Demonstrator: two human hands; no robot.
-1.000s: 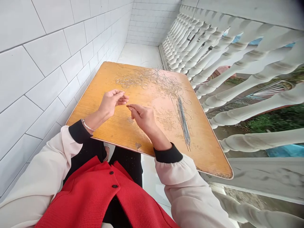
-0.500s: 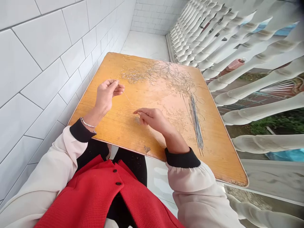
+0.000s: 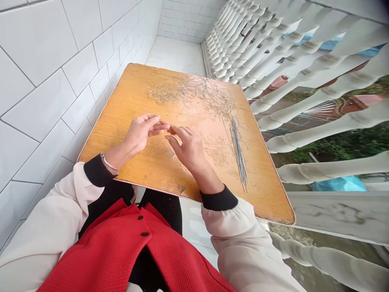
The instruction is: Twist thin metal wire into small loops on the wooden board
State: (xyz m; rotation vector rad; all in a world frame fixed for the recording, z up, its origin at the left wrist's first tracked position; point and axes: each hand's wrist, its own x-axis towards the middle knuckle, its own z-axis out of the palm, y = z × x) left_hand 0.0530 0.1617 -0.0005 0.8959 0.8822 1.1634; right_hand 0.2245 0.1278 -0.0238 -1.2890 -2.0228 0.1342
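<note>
- L hand (image 3: 141, 132) & R hand (image 3: 190, 148) raised over wooden board (image 3: 103, 148), close together, not clearly touching
- R fingers (image 3: 174, 130) pinch toward L fingers (image 3: 161, 126), tips almost meeting; any fine wire betw them too thin to see, can't tell if held
- Hands busy at mid-board, working close up w/ fingertips
- Wire tangle (image 3: 188, 91), loops & strands, on far part of board, well apart from hands
- Straight wires (image 3: 238, 156) in narrow bundle, right side of board, untouched
- Crumbly bits (image 3: 169, 152) just below R hand
- Bangle (image 3: 109, 164) on L wrist; red vest (image 3: 121, 243) on person; tiled wall (image 3: 45, 69) left, white railing (image 3: 304, 61) right
</note>
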